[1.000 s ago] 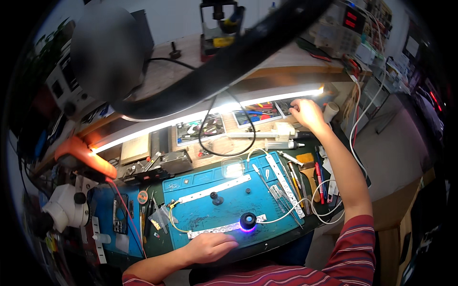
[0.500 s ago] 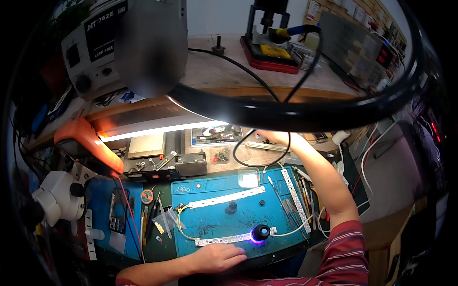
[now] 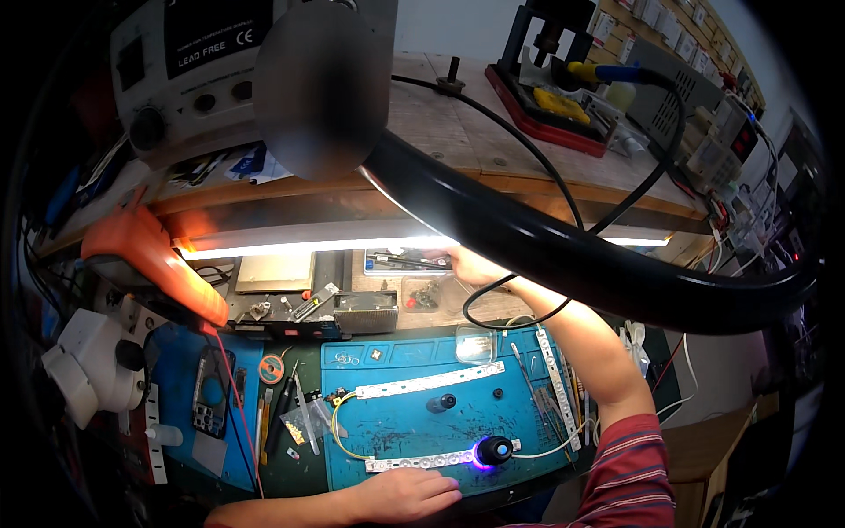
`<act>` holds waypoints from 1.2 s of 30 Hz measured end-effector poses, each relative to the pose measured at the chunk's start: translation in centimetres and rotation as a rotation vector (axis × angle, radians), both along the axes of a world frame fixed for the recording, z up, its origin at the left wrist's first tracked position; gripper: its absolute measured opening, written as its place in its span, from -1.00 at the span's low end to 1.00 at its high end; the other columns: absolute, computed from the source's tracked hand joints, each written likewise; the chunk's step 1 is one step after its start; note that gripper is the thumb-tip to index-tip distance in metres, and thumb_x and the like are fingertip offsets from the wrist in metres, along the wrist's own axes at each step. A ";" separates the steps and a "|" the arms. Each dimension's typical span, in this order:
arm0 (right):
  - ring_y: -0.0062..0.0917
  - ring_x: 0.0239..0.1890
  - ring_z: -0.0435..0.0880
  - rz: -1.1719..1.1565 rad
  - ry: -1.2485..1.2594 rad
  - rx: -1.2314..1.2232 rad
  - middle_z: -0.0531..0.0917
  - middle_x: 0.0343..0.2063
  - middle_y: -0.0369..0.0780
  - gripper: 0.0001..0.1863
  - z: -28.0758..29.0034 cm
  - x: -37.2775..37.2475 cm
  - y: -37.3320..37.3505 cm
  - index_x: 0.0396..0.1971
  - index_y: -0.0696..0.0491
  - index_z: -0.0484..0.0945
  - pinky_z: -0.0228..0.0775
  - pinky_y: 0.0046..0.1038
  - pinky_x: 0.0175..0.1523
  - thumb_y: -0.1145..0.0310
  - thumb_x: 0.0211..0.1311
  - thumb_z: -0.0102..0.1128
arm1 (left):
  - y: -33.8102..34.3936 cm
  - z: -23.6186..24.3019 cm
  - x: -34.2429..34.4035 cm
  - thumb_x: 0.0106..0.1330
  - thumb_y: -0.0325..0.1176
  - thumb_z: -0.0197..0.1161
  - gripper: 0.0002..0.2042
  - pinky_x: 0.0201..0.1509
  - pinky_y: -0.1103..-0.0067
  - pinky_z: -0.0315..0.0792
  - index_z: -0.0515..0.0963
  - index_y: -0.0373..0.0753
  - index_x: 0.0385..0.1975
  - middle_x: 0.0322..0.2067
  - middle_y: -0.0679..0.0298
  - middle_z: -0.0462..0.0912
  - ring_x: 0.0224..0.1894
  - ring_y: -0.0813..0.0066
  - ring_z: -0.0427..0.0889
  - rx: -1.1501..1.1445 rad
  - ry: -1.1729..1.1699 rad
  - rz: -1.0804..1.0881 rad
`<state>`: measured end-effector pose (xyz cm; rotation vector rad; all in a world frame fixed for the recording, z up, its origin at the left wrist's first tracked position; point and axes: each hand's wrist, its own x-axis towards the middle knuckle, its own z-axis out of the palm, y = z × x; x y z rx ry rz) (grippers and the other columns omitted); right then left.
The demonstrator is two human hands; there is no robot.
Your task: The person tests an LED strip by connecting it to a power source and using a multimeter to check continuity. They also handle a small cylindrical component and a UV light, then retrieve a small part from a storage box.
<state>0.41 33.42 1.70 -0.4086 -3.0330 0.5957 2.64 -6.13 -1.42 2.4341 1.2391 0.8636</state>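
My left hand [image 3: 409,495] lies at the near edge of the blue mat [image 3: 396,414], fingers stretched to the right and holding nothing visible. Just beyond it is a white LED strip [image 3: 422,462] with round lenses. A small black cylinder [image 3: 495,451] stands over that strip's right part, purple light glowing round its base. Yellow wires join the strip to a second white strip [image 3: 431,378] farther back. My right hand [image 3: 473,267] reaches under the shelf to a tray of small tools [image 3: 396,262], fingers extended, partly behind a thick black arm and washed out by light.
The black arm [image 3: 528,238] crosses above the bench. An orange meter [image 3: 154,255] and white microscope part [image 3: 88,361] stand at left. A third LED strip [image 3: 556,378], tweezers and other slim tools line the mat's right side. A soldering stand [image 3: 546,106] is on the shelf.
My right hand has moved left, from the bench beside the clear box to the tool tray. The view has shifted, and my left hand stays by the strip.
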 end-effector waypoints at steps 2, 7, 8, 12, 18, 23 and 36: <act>-0.22 0.10 0.71 -0.001 0.017 -0.016 0.72 0.01 0.01 -0.61 0.2 0.6 0.7 0.21 0.01 0.64 0.48 -0.20 0.27 0.40 0.44 0.11 | 0.1 0.1 0.0 0.25 -0.43 0.21 -0.66 -0.10 0.54 0.67 0.63 -0.28 0.03 -0.02 0.20 0.68 -0.12 0.37 0.75 -0.014 -0.009 0.000; -0.21 0.00 0.73 -0.194 0.119 0.187 0.74 -0.08 -0.04 -0.65 2.9 5.8 3.8 0.12 0.01 0.67 0.52 -0.20 0.17 0.35 0.39 0.19 | 0.3 -0.3 -0.1 0.25 -0.43 0.22 -0.67 -0.12 0.52 0.66 0.63 -0.29 0.02 -0.03 0.20 0.68 -0.15 0.35 0.74 0.002 -0.043 -0.014; -0.21 -0.02 0.74 -0.260 0.117 0.256 0.75 -0.10 -0.05 -0.66 3.7 7.0 4.4 0.11 0.01 0.67 0.53 -0.20 0.15 0.33 0.38 0.21 | 0.2 -0.5 -0.1 0.25 -0.43 0.22 -0.67 -0.13 0.52 0.66 0.63 -0.28 0.02 -0.03 0.20 0.68 -0.16 0.34 0.74 0.013 -0.056 -0.016; -0.21 -0.10 0.76 -0.461 0.042 0.443 0.77 -0.18 -0.09 -0.69 4.9 9.8 5.7 0.04 0.00 0.69 0.56 -0.20 0.07 0.29 0.34 0.28 | 0.1 0.1 -0.1 0.25 -0.44 0.24 -0.69 -0.15 0.46 0.66 0.60 -0.32 0.00 -0.06 0.14 0.66 -0.17 0.27 0.73 -0.030 -0.069 -0.010; -0.20 -0.21 0.78 -0.462 -0.036 0.435 0.80 -0.30 -0.15 -0.71 2.8 9.8 6.8 -0.06 0.00 0.73 0.61 -0.20 -0.05 0.23 0.27 0.38 | 0.5 -0.3 -0.1 0.23 -0.43 0.25 -0.67 -0.20 0.49 0.65 0.64 -0.27 0.01 -0.06 0.19 0.68 -0.20 0.33 0.73 0.010 -0.038 -0.014; -0.17 -0.07 0.77 -0.438 0.004 0.293 0.79 -0.17 -0.15 -0.72 -0.9 9.9 9.4 -0.13 -0.08 0.72 0.61 -0.15 0.01 0.20 0.17 0.39 | 0.5 0.0 0.0 0.17 -0.44 0.29 -0.69 -0.23 0.50 0.65 0.67 -0.24 -0.06 -0.08 0.21 0.70 -0.22 0.35 0.73 0.042 -0.010 0.004; -0.11 -0.07 0.77 -0.473 0.032 0.512 0.78 -0.16 -0.02 -0.67 1.1 12.1 5.5 -0.03 0.04 0.75 0.61 -0.14 0.10 0.21 0.32 0.23 | 0.7 -0.2 0.3 0.10 -0.47 0.36 -0.73 -0.30 0.48 0.60 0.67 -0.21 -0.15 -0.15 0.27 0.69 -0.33 0.39 0.69 0.130 -0.003 0.044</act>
